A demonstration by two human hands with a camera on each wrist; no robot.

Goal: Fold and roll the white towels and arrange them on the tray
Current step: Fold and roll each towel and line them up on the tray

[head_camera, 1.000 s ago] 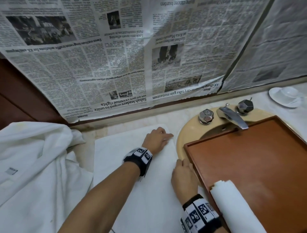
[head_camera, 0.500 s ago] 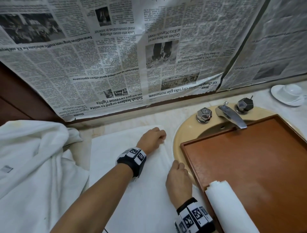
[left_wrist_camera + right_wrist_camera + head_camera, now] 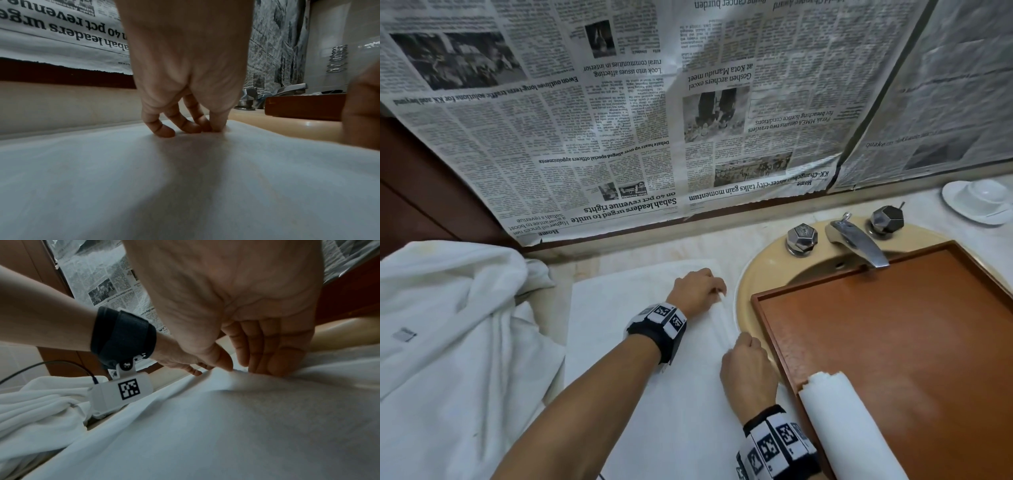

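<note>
A folded white towel (image 3: pixel 654 377) lies flat on the counter, left of the sink. My left hand (image 3: pixel 700 287) pinches its right edge at the far end, fingers (image 3: pixel 164 129) curled down onto the cloth (image 3: pixel 185 186). My right hand (image 3: pixel 748 370) grips the same edge nearer to me, thumb and fingers (image 3: pixel 259 360) closed on a raised fold of towel (image 3: pixel 205 426). A brown wooden tray (image 3: pixel 893 325) sits over the sink. One rolled white towel (image 3: pixel 849 428) lies at the tray's near left corner.
A heap of white towels (image 3: pixel 448 342) fills the counter at left. The beige sink rim (image 3: pixel 760 270) carries a chrome tap (image 3: pixel 856 241) and two knobs. A white cup and saucer (image 3: pixel 979 200) stand at the far right. Newspaper (image 3: pixel 619 120) covers the wall.
Both hands went from lying flat on the towel's right edge to curling and pinching it. The edge now stands lifted in a small fold between them.
</note>
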